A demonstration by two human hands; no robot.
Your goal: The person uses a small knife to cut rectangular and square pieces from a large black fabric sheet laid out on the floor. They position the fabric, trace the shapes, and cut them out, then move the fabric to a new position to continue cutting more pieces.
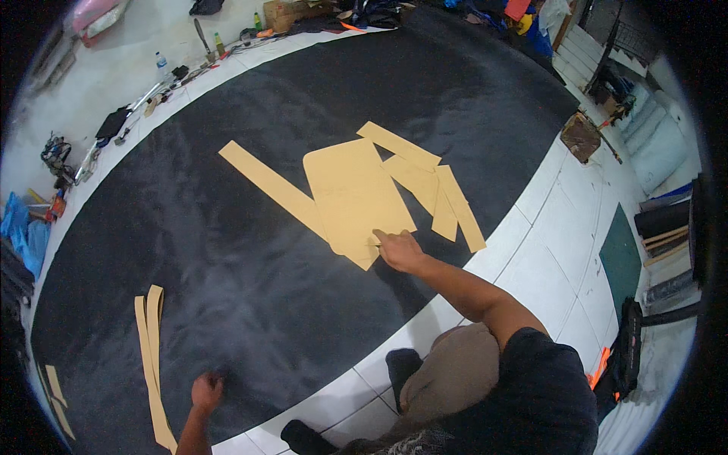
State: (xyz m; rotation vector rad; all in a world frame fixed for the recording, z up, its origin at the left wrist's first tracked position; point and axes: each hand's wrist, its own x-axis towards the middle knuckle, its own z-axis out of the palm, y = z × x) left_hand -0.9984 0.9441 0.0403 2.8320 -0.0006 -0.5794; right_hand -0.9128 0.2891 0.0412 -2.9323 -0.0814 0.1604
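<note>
Over the lower end of a large tan card piece point(353, 182) is my right hand point(400, 250), its fingers bent together. A small dark tip shows at them; what they pinch, I cannot make out. Under the large piece lies a long tan strip point(265, 178), and several narrower tan pieces point(459, 208) overlap at its right. My left hand point(207, 392) is closed low over the black sheet point(250, 303), its fingers curled and partly hidden. Left of it lies a folded tan strip point(152, 364), apart from the hand.
Small tan pieces point(57, 402) lie at the far left. Tools and bottles point(220, 44) line the wall beyond the sheet. White floor tiles point(546, 235) border it on the right, with a worn brown block point(581, 138) near its edge. A dark green mat point(622, 258) lies farther right.
</note>
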